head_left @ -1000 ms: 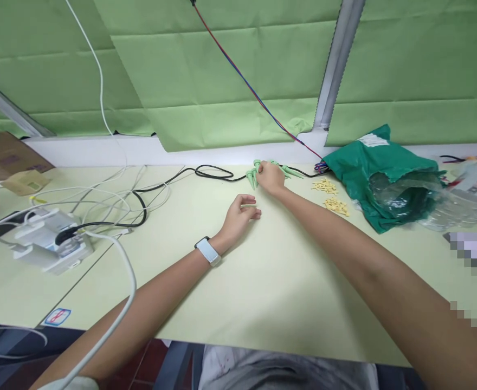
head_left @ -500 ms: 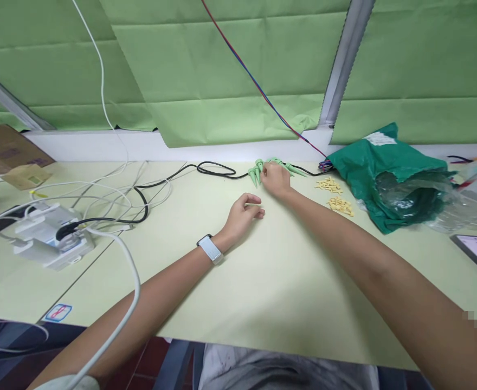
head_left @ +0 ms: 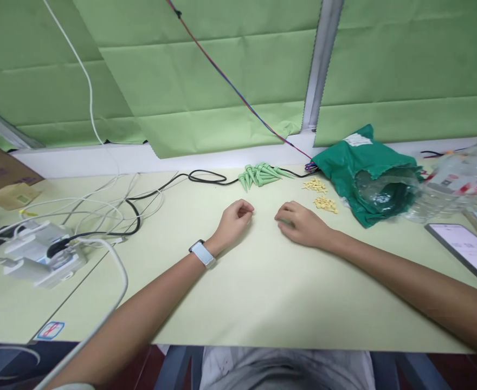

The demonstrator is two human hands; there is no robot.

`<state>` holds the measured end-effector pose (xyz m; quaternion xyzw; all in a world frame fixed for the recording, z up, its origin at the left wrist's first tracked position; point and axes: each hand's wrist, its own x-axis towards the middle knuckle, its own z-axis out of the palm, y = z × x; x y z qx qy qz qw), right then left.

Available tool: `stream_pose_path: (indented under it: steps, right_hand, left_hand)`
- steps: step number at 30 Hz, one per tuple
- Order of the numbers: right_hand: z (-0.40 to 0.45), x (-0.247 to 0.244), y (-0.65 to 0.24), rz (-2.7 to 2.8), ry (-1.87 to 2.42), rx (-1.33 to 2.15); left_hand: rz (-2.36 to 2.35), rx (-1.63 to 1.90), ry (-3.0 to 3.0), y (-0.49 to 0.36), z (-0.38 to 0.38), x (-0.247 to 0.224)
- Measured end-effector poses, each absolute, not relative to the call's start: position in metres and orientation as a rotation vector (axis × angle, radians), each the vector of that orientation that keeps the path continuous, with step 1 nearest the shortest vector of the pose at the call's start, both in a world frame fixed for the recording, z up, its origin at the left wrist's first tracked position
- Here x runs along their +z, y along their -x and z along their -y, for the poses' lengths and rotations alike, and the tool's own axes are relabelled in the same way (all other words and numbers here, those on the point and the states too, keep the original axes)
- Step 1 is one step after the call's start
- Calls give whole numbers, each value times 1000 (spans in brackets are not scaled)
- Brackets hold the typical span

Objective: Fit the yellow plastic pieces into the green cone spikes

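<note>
Several light green cone-shaped pieces (head_left: 260, 175) lie in a bunch at the back of the table, across a black cable. Two small piles of pale yellow bits, a rear one (head_left: 315, 185) and a front one (head_left: 325, 204), are to their right. My left hand (head_left: 235, 221), with a watch on its wrist, is over the middle of the table, fingers curled and closed, nothing visible in them. Facing it, my right hand (head_left: 301, 223) is curled round a green piece, mostly hidden by the fingers.
A torn green plastic bag (head_left: 368, 168) lies at the back right, beside a clear bottle (head_left: 452, 179) and a phone (head_left: 466, 252). White adapters (head_left: 45, 252) with tangled cables occupy the left. A cardboard box (head_left: 5, 170) stands at the far left.
My right hand has left the green cones and come back toward me and to the right, with a green piece. My left hand's fingers have closed. The view has shifted slightly.
</note>
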<state>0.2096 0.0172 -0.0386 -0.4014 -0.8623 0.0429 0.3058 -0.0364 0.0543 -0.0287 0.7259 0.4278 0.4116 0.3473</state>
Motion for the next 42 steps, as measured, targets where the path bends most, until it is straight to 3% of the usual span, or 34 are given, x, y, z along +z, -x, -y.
stream_pose_path:
  steps: [8, 22, 36, 42]
  right_hand:
    - [-10, -39, -227, 2322, 916, 175]
    - [-13, -39, -223, 2319, 890, 136]
    - [-13, -40, -224, 2340, 882, 127]
    - [-14, -41, -224, 2350, 886, 126]
  left_hand:
    - [-1042, 856, -2296, 31, -64, -28]
    - [-1006, 821, -2526, 28, -98, -24]
    - [-1357, 819, -2705, 26, -97, -33]
    - [-1659, 600, -2642, 22, -100, -32]
